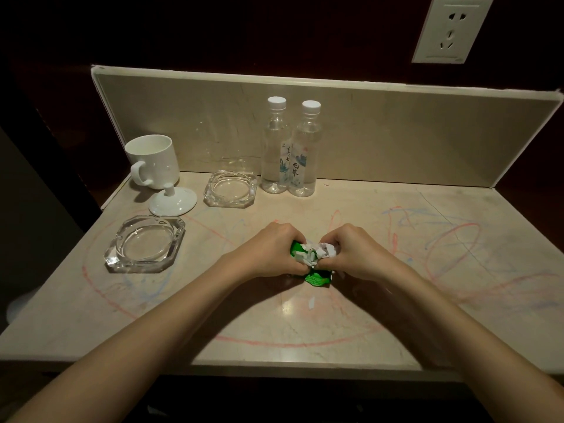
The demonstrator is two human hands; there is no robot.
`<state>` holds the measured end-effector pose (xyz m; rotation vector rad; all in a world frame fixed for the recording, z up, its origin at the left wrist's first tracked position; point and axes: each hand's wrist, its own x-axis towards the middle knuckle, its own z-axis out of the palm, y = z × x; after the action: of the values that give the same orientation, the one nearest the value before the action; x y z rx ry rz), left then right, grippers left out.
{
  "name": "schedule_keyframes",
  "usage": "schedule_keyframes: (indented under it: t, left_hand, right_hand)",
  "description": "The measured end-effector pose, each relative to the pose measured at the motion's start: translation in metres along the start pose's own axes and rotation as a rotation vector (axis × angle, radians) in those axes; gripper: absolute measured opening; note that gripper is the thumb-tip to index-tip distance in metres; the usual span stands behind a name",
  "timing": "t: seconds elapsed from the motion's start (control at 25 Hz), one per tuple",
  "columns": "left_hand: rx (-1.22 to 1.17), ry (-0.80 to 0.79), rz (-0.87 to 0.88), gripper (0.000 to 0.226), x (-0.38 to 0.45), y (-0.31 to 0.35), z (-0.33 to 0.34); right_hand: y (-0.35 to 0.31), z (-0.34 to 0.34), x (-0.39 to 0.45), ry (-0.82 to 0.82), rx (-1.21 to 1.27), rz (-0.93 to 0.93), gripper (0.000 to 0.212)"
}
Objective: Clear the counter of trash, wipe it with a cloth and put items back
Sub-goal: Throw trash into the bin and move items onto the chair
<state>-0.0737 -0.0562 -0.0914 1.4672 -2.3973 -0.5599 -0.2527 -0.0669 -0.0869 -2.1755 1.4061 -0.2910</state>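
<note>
mug: a white mug (154,160) stands upright at the far left of the counter, handle turned to the near left.
lid: a white lid (173,201) lies knob-up just near of the mug, touching or almost touching its base.
near ashtray: a clear glass ashtray (146,244) sits left of the hands, near of the lid.
far ashtray: a 2nd glass ashtray (230,188) sits by the back panel, right of the lid and just left of the bottles.
bottles: 2 clear water bottles (290,148) with white caps stand upright side by side, touching, against the back panel.
left hand: the left hand (271,251) rests knuckles-up on the counter, fingers curled round the left side of the trash.
trash: a wad of trash (314,261), green wrapper and torn white paper, sits mid-counter, squeezed between both hands.
right hand: the right hand (355,251) mirrors the left, fingers curled round the right side of the wad.
scrap: 1 small white scrap (311,302) lies on the counter just near of the wad, apart from it.
counter: the beige stone counter (396,331) is scribbled with red and blue crayon loops, heaviest on the right.
socket: a white wall socket (451,27) sits at the far right, above the back panel.
</note>
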Motion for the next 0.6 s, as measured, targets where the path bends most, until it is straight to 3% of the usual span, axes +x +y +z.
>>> schedule_keyframes:
  t: [0.36,0.6]
  left_hand:
    - [-0.026,-0.062,0.018,0.033,-0.003,-0.014,-0.010]
    - [-0.112,-0.027,-0.006,0.033,-0.006,-0.025,-0.012]
  right_hand:
    - [-0.011,0.004,0.003,-0.013,0.016,0.046,0.022]
    - [-0.022,0.005,0.005,-0.023,0.034,0.073,0.018]
